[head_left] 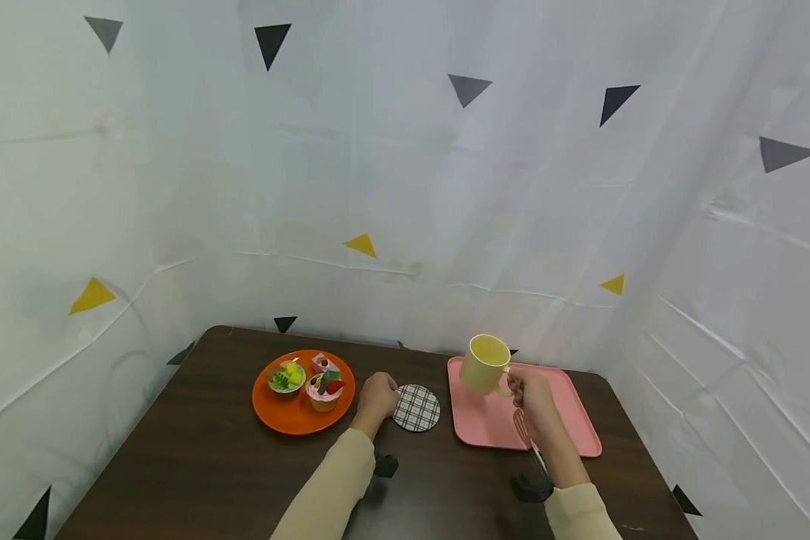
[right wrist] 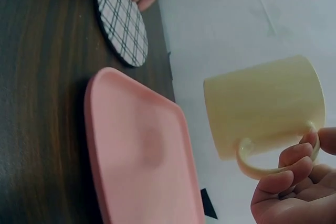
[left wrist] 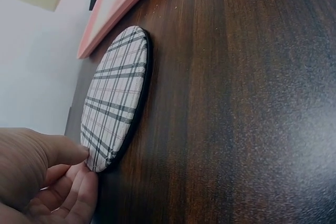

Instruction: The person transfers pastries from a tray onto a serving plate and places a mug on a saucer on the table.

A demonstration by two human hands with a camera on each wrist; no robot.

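Note:
A pale yellow mug [head_left: 484, 364] is held up over the pink tray [head_left: 475, 424], clear of it in the right wrist view. My right hand [head_left: 535, 391] grips the mug by its handle [right wrist: 257, 171], fingers curled through the loop. To the left, a round black-and-white plaid coaster [head_left: 416, 409] lies on the dark table beside the tray. My left hand [head_left: 379, 395] pinches the coaster's near left edge between thumb [left wrist: 71, 149] and fingers, as the left wrist view shows. The coaster's black underside rim shows along one side.
An orange plate [head_left: 275, 415] with a small cup of green and yellow food [head_left: 286, 376], a cupcake [head_left: 324, 393] and a pink cake slice [head_left: 324, 363] stands left of my left hand. A white curtain with triangles [head_left: 405, 187] hangs behind the dark wooden table [head_left: 202, 435].

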